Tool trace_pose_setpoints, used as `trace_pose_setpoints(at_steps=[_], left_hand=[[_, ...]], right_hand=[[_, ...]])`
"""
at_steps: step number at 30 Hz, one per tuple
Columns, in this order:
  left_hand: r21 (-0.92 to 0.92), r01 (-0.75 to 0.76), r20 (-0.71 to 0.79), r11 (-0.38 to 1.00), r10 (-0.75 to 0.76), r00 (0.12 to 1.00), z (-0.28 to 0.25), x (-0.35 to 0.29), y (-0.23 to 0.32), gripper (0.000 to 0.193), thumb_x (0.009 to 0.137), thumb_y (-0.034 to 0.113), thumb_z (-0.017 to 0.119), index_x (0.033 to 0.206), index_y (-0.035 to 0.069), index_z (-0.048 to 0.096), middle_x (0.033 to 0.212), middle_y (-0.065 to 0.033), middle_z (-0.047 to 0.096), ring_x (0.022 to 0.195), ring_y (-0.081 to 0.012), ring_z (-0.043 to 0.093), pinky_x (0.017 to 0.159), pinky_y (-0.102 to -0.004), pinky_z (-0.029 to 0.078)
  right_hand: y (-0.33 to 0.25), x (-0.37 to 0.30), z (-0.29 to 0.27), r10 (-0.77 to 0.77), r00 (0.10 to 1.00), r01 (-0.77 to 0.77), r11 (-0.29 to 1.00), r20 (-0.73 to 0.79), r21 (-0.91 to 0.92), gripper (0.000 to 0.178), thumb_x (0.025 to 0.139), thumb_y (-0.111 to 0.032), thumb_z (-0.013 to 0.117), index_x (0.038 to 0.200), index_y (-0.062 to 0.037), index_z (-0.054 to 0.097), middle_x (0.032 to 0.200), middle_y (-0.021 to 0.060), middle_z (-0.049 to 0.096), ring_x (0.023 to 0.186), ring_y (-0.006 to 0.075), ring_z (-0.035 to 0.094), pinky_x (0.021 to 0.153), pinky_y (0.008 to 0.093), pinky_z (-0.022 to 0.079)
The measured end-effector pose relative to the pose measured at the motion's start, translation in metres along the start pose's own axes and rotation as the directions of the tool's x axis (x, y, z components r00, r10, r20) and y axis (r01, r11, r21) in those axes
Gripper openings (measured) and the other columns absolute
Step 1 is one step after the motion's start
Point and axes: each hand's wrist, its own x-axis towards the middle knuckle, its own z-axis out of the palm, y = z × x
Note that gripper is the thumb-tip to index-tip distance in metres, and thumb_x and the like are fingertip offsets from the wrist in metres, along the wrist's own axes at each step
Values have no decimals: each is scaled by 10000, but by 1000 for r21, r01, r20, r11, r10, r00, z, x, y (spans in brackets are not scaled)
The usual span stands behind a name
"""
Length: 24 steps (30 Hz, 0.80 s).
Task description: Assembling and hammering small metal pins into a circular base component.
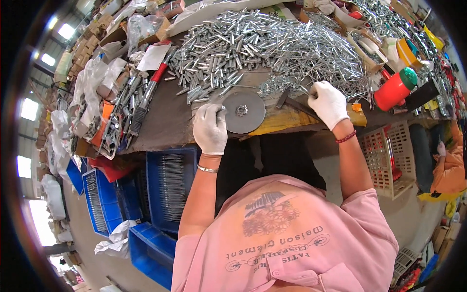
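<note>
Taking the dark disc [254,119] on the worktop [168,117] as the clock's centre, the left hand [210,129] is at 9 o'clock, its gloved fingers nearly closed around a short metal tube [223,108] by the disc's rim. The right hand [329,104] is at 3 o'clock, fingers bent at the edge of the thin rods [335,61]; how tightly they close, or on what, I cannot tell. Small metal parts [242,111] sit mid-disc, and a hammer [291,101] lies between disc and right hand.

To work well here, I would hold the tube lightly with its end exposed, pick 1 part at a time with the right fingertips, and keep the right wrist off the hammer handle.
</note>
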Motion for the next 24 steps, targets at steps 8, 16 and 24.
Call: trace_pose_setpoints(at_steps=[8, 16, 24], left_hand=[[11, 54, 29, 998, -54, 998, -1, -1, 1, 191, 854, 88, 783, 1030, 132, 720, 1080, -72, 718, 1012, -317, 693, 873, -433, 560], [-26, 37, 47, 999, -35, 998, -2, 2, -2, 204, 849, 74, 749, 1041, 130, 711, 1067, -78, 716, 998, -324, 693, 863, -433, 562], [14, 51, 54, 999, -52, 997, -5, 4, -1, 180, 870, 109, 758, 1045, 105, 716, 1058, -92, 715, 1005, -332, 691, 865, -442, 560]], right_hand=[[-39, 20, -3, -82, 995, 87, 991, -51, 100, 183, 894, -257, 744, 1005, -112, 755, 1005, 98, 706, 950, 318, 716, 832, 418, 575], [-141, 96, 72, -214, 915, 185, 976, 341, 115, 246, 917, -300, 690, 1055, -108, 759, 1071, 125, 710, 1010, 352, 708, 884, 445, 567], [-158, 96, 76, -510, 826, 458, 855, 238, 243, 208, 887, -187, 648, 1043, -91, 746, 1024, 140, 733, 974, 356, 715, 862, 458, 574]])
